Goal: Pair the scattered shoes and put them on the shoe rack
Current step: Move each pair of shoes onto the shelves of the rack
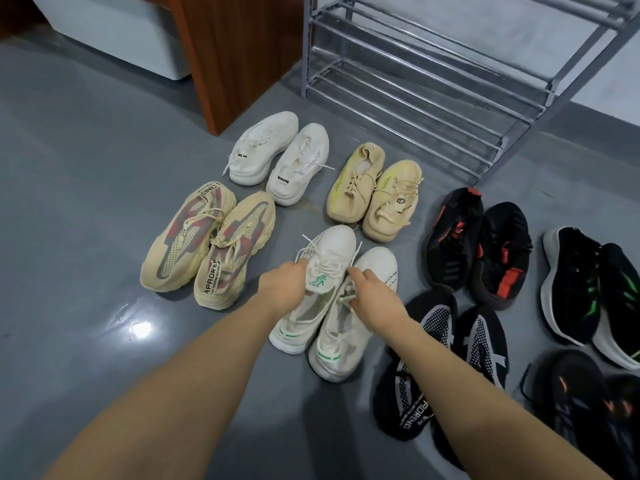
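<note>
A pair of white sneakers with green trim lies side by side on the grey floor in front of me. My left hand [284, 284] grips the left white sneaker [311, 296] at its tongue and side. My right hand [372, 292] holds the right white sneaker [349, 337] at its laces and opening. The grey metal shoe rack [433, 88] stands beyond them at the back right, with bare shelves.
Other pairs stand around: beige-and-red sneakers [207, 244] at left, white sneakers [277, 157], tan sneakers [374, 192], black-and-red sneakers [478, 247], black-and-white sneakers [450, 358] and black-and-green sneakers [588, 289] at right. A brown wooden panel [235, 46] stands left of the rack.
</note>
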A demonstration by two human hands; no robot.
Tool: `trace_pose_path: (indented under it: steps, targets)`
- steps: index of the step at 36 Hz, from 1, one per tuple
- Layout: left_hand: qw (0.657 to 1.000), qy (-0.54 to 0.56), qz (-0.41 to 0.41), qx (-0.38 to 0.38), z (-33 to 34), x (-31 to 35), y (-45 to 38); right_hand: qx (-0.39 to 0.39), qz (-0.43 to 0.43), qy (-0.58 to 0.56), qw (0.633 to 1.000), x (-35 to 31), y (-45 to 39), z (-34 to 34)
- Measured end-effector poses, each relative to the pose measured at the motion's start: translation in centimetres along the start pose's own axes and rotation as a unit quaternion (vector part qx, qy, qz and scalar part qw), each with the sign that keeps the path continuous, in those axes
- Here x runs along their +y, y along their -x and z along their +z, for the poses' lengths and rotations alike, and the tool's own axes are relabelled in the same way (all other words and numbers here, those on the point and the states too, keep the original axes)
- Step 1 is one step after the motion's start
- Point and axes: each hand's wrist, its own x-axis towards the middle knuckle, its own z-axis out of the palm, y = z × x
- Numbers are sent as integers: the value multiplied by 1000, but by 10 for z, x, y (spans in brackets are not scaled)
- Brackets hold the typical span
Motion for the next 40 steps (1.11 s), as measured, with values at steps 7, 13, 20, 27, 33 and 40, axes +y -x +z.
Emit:
trace_pose_path:
  steps: [7,13,20,27,33,40]
  targets:
    - [999,24,8,22,-5,0,4,45,-5,48,998,-6,0,-8]
    - [998,3,25,61,-15,-5,7,114,-34,55,991,-24,-8,-8]
    - [996,8,26,79,-28,-21,16,127,-1,-62,990,-48,-24,-6]
    - [996,28,8,87,-41,-55,17,119,7,-173,978,-85,-48,-3]
    - [993,37,-8,113,-48,-87,3,98,-47,-188,976,-116,-74,-2]
    - [998,-36,25,39,-73,-134,0,34,15,-224,974,-152,-90,0]
